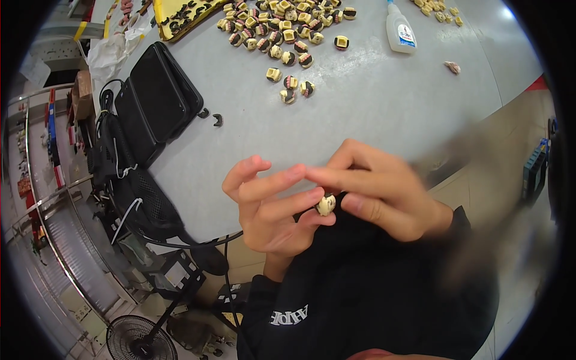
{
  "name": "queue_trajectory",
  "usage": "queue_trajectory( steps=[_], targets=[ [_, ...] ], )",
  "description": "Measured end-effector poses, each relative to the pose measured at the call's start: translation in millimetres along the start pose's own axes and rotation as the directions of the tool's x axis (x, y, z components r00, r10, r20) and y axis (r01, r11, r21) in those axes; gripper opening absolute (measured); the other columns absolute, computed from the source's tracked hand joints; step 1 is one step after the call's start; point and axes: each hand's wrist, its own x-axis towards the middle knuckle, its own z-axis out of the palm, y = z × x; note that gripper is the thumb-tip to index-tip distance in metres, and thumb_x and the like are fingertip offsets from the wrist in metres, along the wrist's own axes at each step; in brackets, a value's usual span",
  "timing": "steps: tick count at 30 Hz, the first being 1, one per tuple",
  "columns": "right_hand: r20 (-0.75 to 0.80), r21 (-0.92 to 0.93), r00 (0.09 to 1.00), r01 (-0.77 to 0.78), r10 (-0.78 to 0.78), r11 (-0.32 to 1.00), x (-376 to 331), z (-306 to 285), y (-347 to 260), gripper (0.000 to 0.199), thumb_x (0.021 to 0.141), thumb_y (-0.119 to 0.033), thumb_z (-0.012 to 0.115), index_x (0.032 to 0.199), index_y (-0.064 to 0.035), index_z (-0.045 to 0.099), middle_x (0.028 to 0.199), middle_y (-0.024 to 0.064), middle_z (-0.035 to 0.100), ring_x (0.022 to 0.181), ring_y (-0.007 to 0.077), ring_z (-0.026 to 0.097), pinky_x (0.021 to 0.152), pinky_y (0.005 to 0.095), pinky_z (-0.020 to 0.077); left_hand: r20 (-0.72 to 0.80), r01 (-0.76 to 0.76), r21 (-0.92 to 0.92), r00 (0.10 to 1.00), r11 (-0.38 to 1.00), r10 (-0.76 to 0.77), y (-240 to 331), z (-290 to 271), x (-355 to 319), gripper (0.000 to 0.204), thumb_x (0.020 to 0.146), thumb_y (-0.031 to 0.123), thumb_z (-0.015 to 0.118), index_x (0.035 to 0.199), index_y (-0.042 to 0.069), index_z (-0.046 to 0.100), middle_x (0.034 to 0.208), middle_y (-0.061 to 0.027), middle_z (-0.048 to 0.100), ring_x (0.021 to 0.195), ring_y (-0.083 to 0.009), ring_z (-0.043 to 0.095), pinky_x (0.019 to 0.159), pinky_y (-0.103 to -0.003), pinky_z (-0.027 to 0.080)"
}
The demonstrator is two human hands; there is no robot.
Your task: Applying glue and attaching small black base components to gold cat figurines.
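My left hand pinches a small rounded cream-and-black piece between thumb and fingertips, just past the table's near edge. The piece looks like the small toy-like parts heaped on the table. Close on its right is my right hand, its index finger stretched out to meet a fingertip of the left hand. The right thumb points at the piece with a slight gap, and I make out nothing held in that hand. Several similar parts lie loose on the grey table beyond my hands.
A large heap of cream, black and pink parts covers the far middle. Left of it sits a yellow tray with black pieces. A clear bottle stands far right. A black case, cables and small black bits lie left.
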Motion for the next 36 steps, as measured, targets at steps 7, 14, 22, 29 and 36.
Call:
queue_trajectory(
  steps=[7, 14, 22, 29, 36],
  targets=[
    [-0.271, 0.034, 0.963, 0.006, 0.004, 0.999, -8.9, -16.4, 5.7, 0.018, 0.079, 0.007, 0.059, 0.096, 0.0051, 0.063, 0.074, 0.01, 0.059, 0.06, 0.0127, 0.056, 0.054, 0.022, 0.0452, -0.042, 0.088, -0.316, 0.993, 0.945, -0.106, -5.7, -0.7, -2.1, 0.029, 0.075, 0.035, 0.071, 0.088, 0.011, 0.06, 0.101, -0.0048, 0.058, 0.103, -0.025, 0.046, 0.078, -0.035, 0.041],
    [-0.388, 0.213, 0.912, -0.056, 0.136, 0.976, -15.1, -27.1, 2.8, 0.003, 0.079, 0.008, 0.059, 0.077, 0.0056, 0.06, 0.072, 0.0104, 0.059, 0.058, 0.0113, 0.057, 0.053, 0.0217, 0.0457, 0.074, 0.236, -0.776, 0.955, 0.585, -0.287, -2.9, -4.1, 2.3, 0.023, 0.079, 0.022, 0.07, 0.089, 0.006, 0.058, 0.094, -0.0115, 0.06, 0.084, -0.0253, 0.056, 0.067, -0.033, 0.045],
    [-0.683, 0.025, 0.73, -0.018, 0.03, 1.0, -8.2, -36.7, 21.8, 0.009, 0.082, -0.008, 0.06, 0.078, 0.0, 0.058, 0.068, 0.0048, 0.054, 0.058, 0.0102, 0.046, 0.057, 0.0197, 0.0387, -0.025, 0.37, 0.117, 0.929, 0.922, -0.37, -12.8, 4.0, 34.0, 0.025, 0.08, 0.007, 0.066, 0.102, -0.001, 0.059, 0.099, -0.0096, 0.06, 0.086, -0.0183, 0.057, 0.072, -0.032, 0.046],
    [-0.678, -0.692, 0.653, -0.411, -0.339, 0.593, 18.8, -70.5, 25.4, 0.038, 0.084, -0.018, 0.063, 0.112, 0.0036, 0.05, 0.106, 0.0139, 0.054, 0.088, 0.0223, 0.053, 0.079, 0.0314, 0.0425, -0.164, 0.293, 0.573, 0.956, 0.766, -0.243, -22.0, -17.1, 48.4, 0.027, 0.076, 0.004, 0.066, 0.103, 0.002, 0.062, 0.097, -0.0097, 0.061, 0.087, -0.0252, 0.057, 0.077, -0.034, 0.046],
    [-0.698, -0.644, 0.704, -0.533, -0.135, 0.549, 46.2, -80.0, 29.1, 0.041, 0.082, -0.024, 0.065, 0.108, 0.0048, 0.053, 0.097, 0.0154, 0.054, 0.08, 0.0249, 0.054, 0.074, 0.0338, 0.044, -0.129, 0.347, 0.607, 0.931, 0.715, -0.342, -40.3, -14.8, 50.8, 0.019, 0.077, 0.004, 0.064, 0.096, 0.0, 0.063, 0.09, -0.0095, 0.059, 0.088, -0.0249, 0.056, 0.076, -0.033, 0.045]
  ],
)
